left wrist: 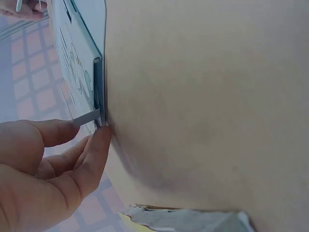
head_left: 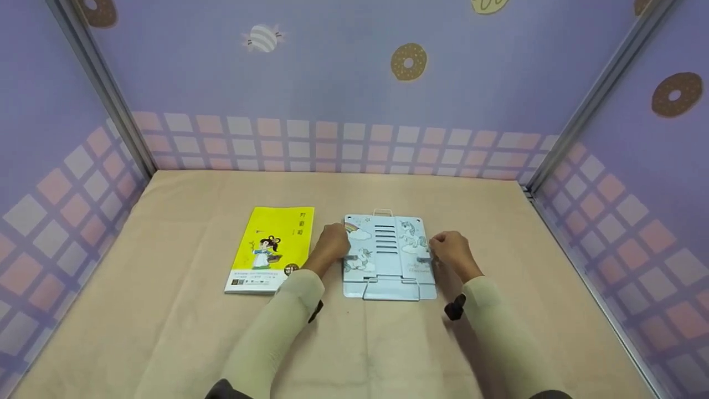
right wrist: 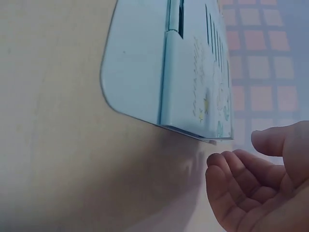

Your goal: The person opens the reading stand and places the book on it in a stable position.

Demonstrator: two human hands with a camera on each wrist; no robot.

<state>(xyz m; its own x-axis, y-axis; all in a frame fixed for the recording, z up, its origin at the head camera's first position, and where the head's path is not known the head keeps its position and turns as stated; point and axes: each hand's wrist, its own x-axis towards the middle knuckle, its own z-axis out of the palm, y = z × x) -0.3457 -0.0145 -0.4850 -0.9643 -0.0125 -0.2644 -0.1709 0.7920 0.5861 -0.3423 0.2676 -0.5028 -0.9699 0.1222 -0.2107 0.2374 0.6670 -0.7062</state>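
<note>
A light blue book stand (head_left: 388, 249) with unicorn and rainbow pictures lies flat on the cloth, its slotted strip down the middle and a wire holder (head_left: 391, 299) at the near edge. At its left edge my left hand (head_left: 333, 242) pinches the side, the thumb against a small grey page clip (left wrist: 87, 117) and a fingertip at the stand's rim. Just off the right edge is my right hand (head_left: 451, 250). In the right wrist view its thumb stands apart from loosely curled fingers (right wrist: 219, 188), with nothing between them.
A yellow book (head_left: 279, 233) with a drawn figure on its cover lies left of the stand, close to my left forearm. Beige cloth (head_left: 183, 332) covers the table. Patterned purple walls (head_left: 332, 83) with metal corner posts (head_left: 604, 94) enclose the back and sides.
</note>
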